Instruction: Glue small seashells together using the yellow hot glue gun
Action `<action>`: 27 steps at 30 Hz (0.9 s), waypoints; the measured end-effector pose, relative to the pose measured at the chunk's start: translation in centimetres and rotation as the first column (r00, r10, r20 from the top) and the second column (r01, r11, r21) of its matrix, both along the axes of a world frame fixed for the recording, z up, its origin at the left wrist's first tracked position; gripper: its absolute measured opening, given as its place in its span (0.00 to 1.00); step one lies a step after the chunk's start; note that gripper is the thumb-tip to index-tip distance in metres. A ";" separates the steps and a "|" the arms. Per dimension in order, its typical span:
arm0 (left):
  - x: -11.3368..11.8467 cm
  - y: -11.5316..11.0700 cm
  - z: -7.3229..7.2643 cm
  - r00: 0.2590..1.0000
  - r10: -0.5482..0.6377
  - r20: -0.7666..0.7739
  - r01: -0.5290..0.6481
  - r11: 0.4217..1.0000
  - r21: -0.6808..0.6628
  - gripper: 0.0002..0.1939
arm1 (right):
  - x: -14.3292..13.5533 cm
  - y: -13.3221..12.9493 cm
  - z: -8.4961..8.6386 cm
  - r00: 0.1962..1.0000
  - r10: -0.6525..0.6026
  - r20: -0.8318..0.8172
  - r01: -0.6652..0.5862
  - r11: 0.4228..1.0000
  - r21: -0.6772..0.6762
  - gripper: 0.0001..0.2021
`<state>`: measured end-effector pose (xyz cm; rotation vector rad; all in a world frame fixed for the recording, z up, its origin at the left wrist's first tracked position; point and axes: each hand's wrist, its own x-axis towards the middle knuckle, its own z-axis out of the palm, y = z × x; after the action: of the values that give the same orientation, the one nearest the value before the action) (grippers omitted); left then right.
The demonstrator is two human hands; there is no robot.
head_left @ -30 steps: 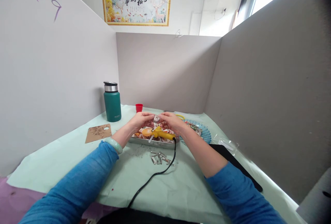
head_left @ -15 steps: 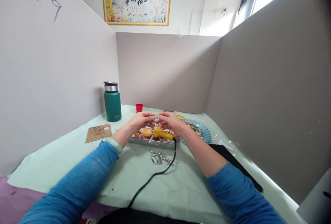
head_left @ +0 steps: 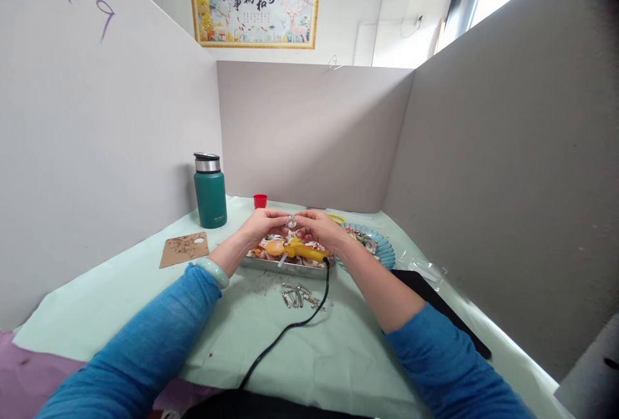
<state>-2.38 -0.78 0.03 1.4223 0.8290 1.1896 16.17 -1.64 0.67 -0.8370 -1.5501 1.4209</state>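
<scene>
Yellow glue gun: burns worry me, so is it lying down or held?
Lying down: the glue gun lies across the tray; left hand and right hand hold a shiny piece.

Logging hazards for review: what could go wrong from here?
The small shiny piece, pinched between left hand and right hand, could slip and get lost in the cluttered tray.
The black cord runs from the yellow tool past loose metal pieces; a snag might shift the tool or scatter them.

Both forearms [head_left: 380, 274] angle inward, the hands [head_left: 319, 226] close together, fingers [head_left: 279, 214] pinched.
</scene>
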 end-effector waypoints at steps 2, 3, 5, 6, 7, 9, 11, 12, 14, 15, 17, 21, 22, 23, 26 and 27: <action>0.0 -0.1 0.1 1.000 0.008 -0.004 -0.008 1.000 0.000 0.19 | 0.0 0.1 -0.1 1.000 0.004 -0.004 -0.004 1.000 0.003 0.06; 0.0 -0.1 0.1 1.000 0.010 -0.005 -0.010 1.000 0.002 0.19 | 0.0 0.1 -0.1 1.000 0.005 -0.004 -0.005 1.000 0.003 0.06; 0.0 -0.1 0.1 1.000 0.012 -0.005 -0.012 1.000 0.008 0.19 | 0.0 0.1 -0.1 1.000 0.001 -0.003 -0.001 1.000 0.001 0.06; 0.0 -0.1 0.1 1.000 0.013 -0.006 -0.012 1.000 0.010 0.19 | 0.0 0.1 -0.1 1.000 -0.002 -0.003 0.002 1.000 0.000 0.06; 0.0 -0.1 0.1 1.000 0.014 -0.007 -0.014 1.000 0.011 0.19 | 0.0 0.1 -0.1 1.000 -0.005 -0.001 0.005 1.000 -0.001 0.06; 0.0 -0.1 0.1 1.000 0.020 -0.010 -0.020 1.000 0.010 0.19 | 0.0 0.1 -0.1 1.000 -0.007 -0.001 0.007 1.000 -0.006 0.07; 0.0 -0.1 0.1 1.000 0.025 -0.013 -0.025 1.000 0.007 0.20 | -0.1 0.2 -0.2 1.000 -0.001 -0.001 0.001 1.000 -0.010 0.07; 0.1 -0.1 0.2 1.000 0.027 -0.013 -0.027 1.000 0.007 0.20 | -0.1 0.2 -0.2 1.000 0.001 -0.001 -0.002 1.000 -0.010 0.07; 0.1 -0.2 0.2 1.000 0.026 -0.016 -0.026 1.000 0.008 0.20 | -0.1 0.2 -0.2 1.000 0.002 -0.005 -0.002 1.000 -0.008 0.06; 0.1 -0.2 0.2 0.999 0.028 -0.017 -0.028 1.000 0.009 0.20 | -0.1 0.2 -0.2 1.000 0.001 -0.007 -0.001 1.000 -0.009 0.06; 0.0 -0.1 0.1 0.999 0.035 -0.021 -0.034 0.999 0.012 0.19 | -0.1 0.1 -0.1 1.000 -0.004 -0.009 0.004 1.000 -0.013 0.06; -0.1 0.1 0.0 0.999 0.027 -0.039 -0.027 0.999 0.021 0.20 | -0.1 -0.1 0.1 1.000 -0.008 -0.009 0.008 1.000 -0.023 0.06; -0.1 0.1 0.0 0.999 0.022 -0.045 -0.021 1.000 0.022 0.19 | -0.1 -0.2 0.1 1.000 -0.005 -0.011 0.004 1.000 -0.026 0.06; -0.1 0.1 0.0 0.999 0.016 -0.050 -0.015 1.000 0.024 0.19 | -0.1 -0.2 0.1 1.000 -0.001 -0.015 0.001 1.000 -0.031 0.07; -0.1 0.0 0.1 0.999 -0.002 -0.053 0.004 0.999 0.033 0.18 | -0.2 -0.2 0.2 1.000 0.007 -0.021 -0.008 0.999 -0.048 0.07; -0.1 -0.1 0.1 0.999 -0.009 -0.049 0.011 0.999 0.037 0.18 | -0.2 -0.2 0.2 1.000 0.007 -0.021 -0.008 0.999 -0.053 0.07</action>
<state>-2.45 -0.84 0.17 1.4896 0.8368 1.1722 15.98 -1.84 0.86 -0.8459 -1.5067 1.4779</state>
